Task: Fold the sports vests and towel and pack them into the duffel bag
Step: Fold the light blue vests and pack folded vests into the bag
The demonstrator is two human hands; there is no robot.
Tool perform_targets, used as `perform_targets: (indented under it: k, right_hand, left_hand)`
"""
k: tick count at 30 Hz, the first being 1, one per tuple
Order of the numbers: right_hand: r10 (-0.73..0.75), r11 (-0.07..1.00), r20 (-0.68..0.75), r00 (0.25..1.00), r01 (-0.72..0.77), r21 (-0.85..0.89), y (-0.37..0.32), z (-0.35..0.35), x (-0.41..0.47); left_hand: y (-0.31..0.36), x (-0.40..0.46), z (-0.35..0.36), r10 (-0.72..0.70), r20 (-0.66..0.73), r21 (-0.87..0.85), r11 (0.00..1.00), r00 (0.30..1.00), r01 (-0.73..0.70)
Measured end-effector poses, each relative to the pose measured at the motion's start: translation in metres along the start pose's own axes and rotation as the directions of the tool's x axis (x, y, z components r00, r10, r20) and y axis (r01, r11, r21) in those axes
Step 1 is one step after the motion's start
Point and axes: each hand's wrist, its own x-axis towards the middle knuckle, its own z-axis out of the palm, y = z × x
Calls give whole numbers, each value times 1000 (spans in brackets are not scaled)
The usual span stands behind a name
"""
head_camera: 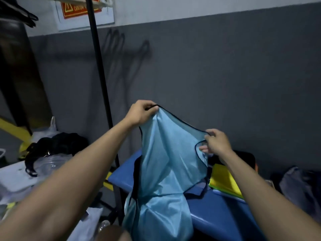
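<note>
light blue vest [163,153] held up over blue table [217,214] | top edge pinched by left hand [140,112] and right hand [215,143] | yellow vest [224,180] folded on table, under right forearm

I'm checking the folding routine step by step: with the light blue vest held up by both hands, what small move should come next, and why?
Probably lower the light blue vest flat onto the blue bench. The left hand and right hand pinch its black-trimmed top edge, so it hangs bunched and unfolded; laying it out should allow a fold.
</note>
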Motion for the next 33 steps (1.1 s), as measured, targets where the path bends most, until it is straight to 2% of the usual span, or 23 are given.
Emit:
perform_targets:
  k: [1,3,5,7,9,11,13,16,20,22,25,29,31,33]
  right_hand:
    - [-72,993,4,997,72,-89,8,8,-5]
    - [-322,899,16,947,311,-309,26,30,-22]
    - [-492,800,104,864,496,-338,38,52,-50]
    - [-436,812,298,849,514,-276,41,74,-72]
    - [-278,881,496,823,424,-210,44,93,-84]
    - [-189,931,571,799,330,-154,45,106,-85]
    - [-128,963,615,778,245,-109,51,114,-79]
    - [-3,956,705,710,209,-207,65,118,-71]
    - [84,901,746,661,270,-340,74,104,-62]
    - [89,862,730,677,315,-397,65,89,-52]
    - [-10,876,695,719,341,-340,29,66,-32]
    - [-130,833,709,693,464,-301,-41,33,-11]
    - [-279,727,606,745,576,-373,-72,14,-8]
    - [-459,539,404,791,610,-581,-97,-1,-11]
  left_hand:
    - [0,1,6,-18,-8,-53,998,1000,17]
    - [0,0,18,-44,-4,-166,985,999,43]
    - [0,0,30,-74,10,-286,955,997,74]
    - [0,-1,40,-112,28,-402,908,993,114]
    - [3,0,47,-148,90,-512,842,985,173]
    - [11,2,49,-144,130,-586,787,981,193]
    - [18,6,48,-107,104,-644,750,989,149]
    - [24,16,43,-55,31,-656,752,998,62]
    - [20,24,36,-8,2,-563,826,1000,8]
    - [18,27,35,41,12,-477,878,999,-30]
    - [18,30,40,109,80,-284,955,991,-82]
    - [33,34,39,121,73,-229,968,990,-101]
    - [45,35,32,126,64,-197,974,990,-111]
    - [56,34,23,144,167,-251,963,976,-99]
